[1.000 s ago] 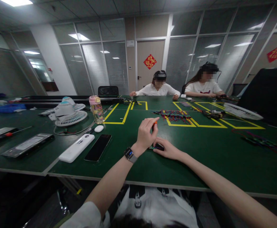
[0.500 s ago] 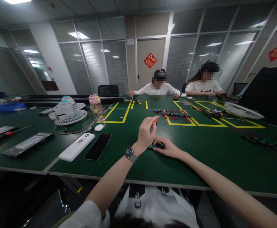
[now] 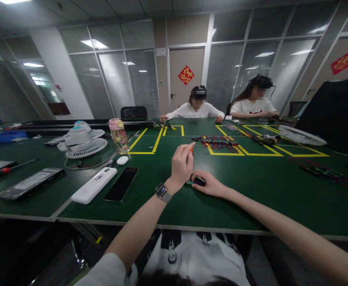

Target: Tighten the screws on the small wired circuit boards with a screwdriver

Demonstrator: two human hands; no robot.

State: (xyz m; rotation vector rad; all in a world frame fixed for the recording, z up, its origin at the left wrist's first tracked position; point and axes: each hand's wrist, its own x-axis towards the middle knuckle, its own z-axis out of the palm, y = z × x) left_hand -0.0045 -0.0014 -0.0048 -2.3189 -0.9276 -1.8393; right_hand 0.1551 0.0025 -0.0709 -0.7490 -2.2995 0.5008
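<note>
My left hand (image 3: 182,163), with a watch on its wrist, is closed round a slim orange-handled tool (image 3: 191,151). Only a bit of the orange shows at the fingertips; the rest of it is hidden. Just below and to the right, my right hand (image 3: 208,184) rests on the green table (image 3: 251,198), its fingers curled round a small black part (image 3: 199,181). The edge of a little green circuit board (image 3: 189,182) with thin wires peeks out by these fingers. Where the tool's lower end meets the board, my hands block the view.
Wired circuit boards (image 3: 220,143) lie in a heap ahead, more (image 3: 325,171) at right. On the left are a black phone (image 3: 121,184), a white power bank (image 3: 94,185), a white case (image 3: 122,160), a bottle (image 3: 119,136) and a fan (image 3: 86,143). Two people sit opposite.
The camera view has shifted slightly, moving the scene a little to the left. My left hand has turned slightly round the orange-handled tool; my right hand keeps its place on the board.
</note>
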